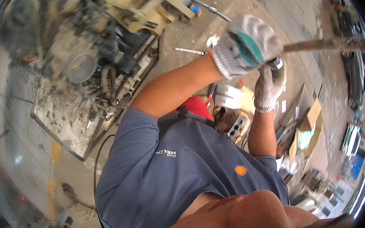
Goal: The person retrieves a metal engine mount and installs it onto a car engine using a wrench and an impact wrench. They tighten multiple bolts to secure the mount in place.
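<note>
My left hand [247,46], in a white knitted glove with a green patch, is closed around a long thin metal bar [206,6]. The bar runs up from the glove to the beige metal part [148,10] of an engine; its far fitting is unclear. Just below, my right hand [270,85], in a similar glove, has its fingers curled at the bar's dark and silver end [276,63]. The engine [88,39], greasy and partly stripped, stands at the upper left with a round pale opening [81,67].
A dirty metal tray [63,114] lies under the engine. A thin white-and-dark rod [189,50] lies on the floor. An opened cardboard box [311,117] stands at right, near a metal part with round holes [236,126]. A brown, rusty-looking beam [327,45] extends rightward beyond my hands.
</note>
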Action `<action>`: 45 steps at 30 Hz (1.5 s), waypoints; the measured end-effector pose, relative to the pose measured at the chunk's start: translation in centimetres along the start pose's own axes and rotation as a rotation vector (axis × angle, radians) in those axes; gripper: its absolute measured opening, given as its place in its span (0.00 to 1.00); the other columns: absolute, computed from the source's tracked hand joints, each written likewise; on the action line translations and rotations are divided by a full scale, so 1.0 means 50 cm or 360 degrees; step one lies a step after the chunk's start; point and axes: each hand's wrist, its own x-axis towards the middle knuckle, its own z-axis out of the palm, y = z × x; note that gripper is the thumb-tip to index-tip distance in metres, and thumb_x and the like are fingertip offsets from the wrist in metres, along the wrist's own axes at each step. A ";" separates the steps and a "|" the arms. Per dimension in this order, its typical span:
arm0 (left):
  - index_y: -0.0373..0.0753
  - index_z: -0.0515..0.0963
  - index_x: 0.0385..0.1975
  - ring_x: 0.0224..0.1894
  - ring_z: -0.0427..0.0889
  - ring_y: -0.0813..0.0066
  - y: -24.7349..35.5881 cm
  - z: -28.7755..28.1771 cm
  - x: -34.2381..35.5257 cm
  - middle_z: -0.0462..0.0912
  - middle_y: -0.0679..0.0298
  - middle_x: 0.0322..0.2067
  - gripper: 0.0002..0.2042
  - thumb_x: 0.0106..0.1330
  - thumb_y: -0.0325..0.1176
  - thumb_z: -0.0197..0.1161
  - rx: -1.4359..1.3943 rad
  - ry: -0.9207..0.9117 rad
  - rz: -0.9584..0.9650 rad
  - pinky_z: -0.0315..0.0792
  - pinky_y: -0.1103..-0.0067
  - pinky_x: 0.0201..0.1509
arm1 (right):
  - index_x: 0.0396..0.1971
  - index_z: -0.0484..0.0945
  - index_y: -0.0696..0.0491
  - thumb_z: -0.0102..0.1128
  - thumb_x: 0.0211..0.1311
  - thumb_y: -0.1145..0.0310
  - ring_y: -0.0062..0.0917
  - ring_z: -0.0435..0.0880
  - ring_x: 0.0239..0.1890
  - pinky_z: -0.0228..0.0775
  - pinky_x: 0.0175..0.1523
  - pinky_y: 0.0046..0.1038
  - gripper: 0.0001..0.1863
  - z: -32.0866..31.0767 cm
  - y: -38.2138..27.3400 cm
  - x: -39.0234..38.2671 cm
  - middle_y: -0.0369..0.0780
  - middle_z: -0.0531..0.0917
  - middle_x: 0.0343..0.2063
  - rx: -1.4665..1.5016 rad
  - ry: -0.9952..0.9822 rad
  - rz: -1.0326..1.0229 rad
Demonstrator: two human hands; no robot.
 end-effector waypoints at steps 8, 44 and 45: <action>0.50 0.81 0.31 0.39 0.85 0.68 0.158 0.382 -0.204 0.80 0.70 0.30 0.05 0.62 0.41 0.64 -0.0734 -0.1042 0.0150 0.77 0.70 0.46 | 0.59 0.74 0.59 0.64 0.69 0.72 0.21 0.80 0.45 0.76 0.51 0.26 0.21 -0.250 0.274 -0.191 0.35 0.81 0.47 0.0084 0.0595 0.0677; 0.39 0.62 0.72 0.76 0.61 0.51 -0.445 1.395 -1.813 0.59 0.49 0.74 0.25 0.83 0.45 0.53 -0.1438 0.1246 -0.4110 0.58 0.48 0.81 | 0.59 0.77 0.60 0.76 0.60 0.64 0.30 0.86 0.50 0.77 0.57 0.31 0.30 -0.399 2.270 -0.145 0.45 0.88 0.47 -0.0174 -0.0338 0.2101; 0.40 0.61 0.71 0.75 0.63 0.49 -0.429 1.387 -1.789 0.63 0.48 0.72 0.25 0.83 0.47 0.53 -0.1378 0.1284 -0.4022 0.60 0.46 0.79 | 0.62 0.74 0.57 0.75 0.61 0.68 0.29 0.88 0.45 0.80 0.49 0.34 0.30 -0.400 2.272 -0.150 0.41 0.87 0.45 -0.0250 -0.0428 0.2007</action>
